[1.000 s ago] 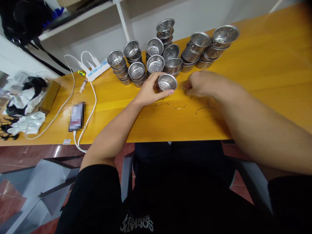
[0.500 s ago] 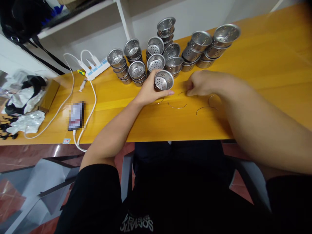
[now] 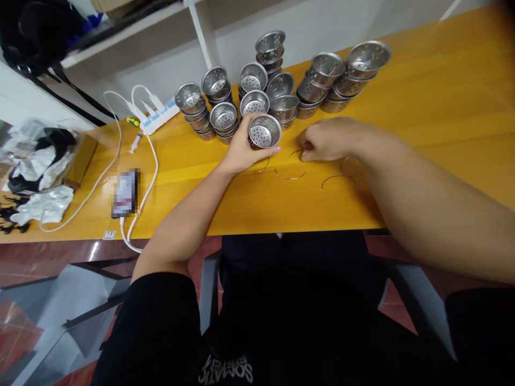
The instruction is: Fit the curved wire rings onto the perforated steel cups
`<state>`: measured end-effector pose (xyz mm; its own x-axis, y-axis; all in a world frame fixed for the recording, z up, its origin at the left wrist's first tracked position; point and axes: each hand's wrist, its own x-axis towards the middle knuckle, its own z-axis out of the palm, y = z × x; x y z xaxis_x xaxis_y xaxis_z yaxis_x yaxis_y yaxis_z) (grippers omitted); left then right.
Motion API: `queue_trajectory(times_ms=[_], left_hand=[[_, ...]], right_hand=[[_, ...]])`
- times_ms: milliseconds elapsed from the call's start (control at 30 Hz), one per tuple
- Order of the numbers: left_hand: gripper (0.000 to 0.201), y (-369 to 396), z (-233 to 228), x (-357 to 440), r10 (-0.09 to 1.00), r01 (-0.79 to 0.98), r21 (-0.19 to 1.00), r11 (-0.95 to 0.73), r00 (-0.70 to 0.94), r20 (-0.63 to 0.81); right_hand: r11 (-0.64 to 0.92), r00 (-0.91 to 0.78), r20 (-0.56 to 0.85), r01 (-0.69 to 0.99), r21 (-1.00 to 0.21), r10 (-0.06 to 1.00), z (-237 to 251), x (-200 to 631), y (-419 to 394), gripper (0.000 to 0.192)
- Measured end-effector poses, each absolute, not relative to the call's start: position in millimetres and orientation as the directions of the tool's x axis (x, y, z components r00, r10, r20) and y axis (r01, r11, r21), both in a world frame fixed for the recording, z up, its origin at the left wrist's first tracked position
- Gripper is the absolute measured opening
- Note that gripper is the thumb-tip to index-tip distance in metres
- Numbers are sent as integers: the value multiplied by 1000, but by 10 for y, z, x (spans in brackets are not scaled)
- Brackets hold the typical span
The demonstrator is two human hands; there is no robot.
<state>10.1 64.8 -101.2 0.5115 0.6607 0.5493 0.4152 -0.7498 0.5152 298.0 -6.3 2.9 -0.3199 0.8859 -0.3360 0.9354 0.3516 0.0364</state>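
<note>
My left hand [image 3: 240,151] grips a small perforated steel cup [image 3: 264,132], tilted so its open mouth faces me, just above the yellow table [image 3: 442,102]. My right hand [image 3: 326,140] rests on the table to the right of the cup, fingers pinched on a thin curved wire handle [image 3: 296,153]. Three more loose wire handles lie nearby: one [image 3: 290,176] between the hands, one [image 3: 333,180] under my right forearm, one [image 3: 263,167] partly hidden below my left hand.
Several stacks of the same steel cups [image 3: 249,96] stand behind my hands, with more cups [image 3: 346,69] at the right. A white power strip [image 3: 155,115], white cables, a phone [image 3: 125,192] and crumpled plastic [image 3: 44,203] lie to the left. Shelving stands behind.
My left hand has lifted and tipped the cup so its mouth faces me more. My right hand has slid a little left toward the cup, pinching a wire.
</note>
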Motion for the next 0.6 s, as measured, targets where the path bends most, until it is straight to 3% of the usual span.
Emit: queue_trajectory(times_ms=[100,200,333,433,600], left_hand=[[110,655,-1015,137,672,406,536,-740,481,563],[107,689,-1054,145,657,409,514,-754,489,574],[109,755,-1123,112,646,397,510,-763,492,584],[112,778,-1147,95,658,395,527,-752,490,572],[105,812,-1173,87,647,335,563,-755,522,556]], right_hand=[[379,-387,-242,922,-79,890,6,3067,-44,15],[330,-390,-117,878,-347,914,11,3138,-46,11],[199,-340,-76,702,-683,937,7,3197,-52,36],[163,-336,-91,653,-739,937,-9,3203,-47,46],[146,-325,-78,610,-779,943,-53,3134,-65,22]])
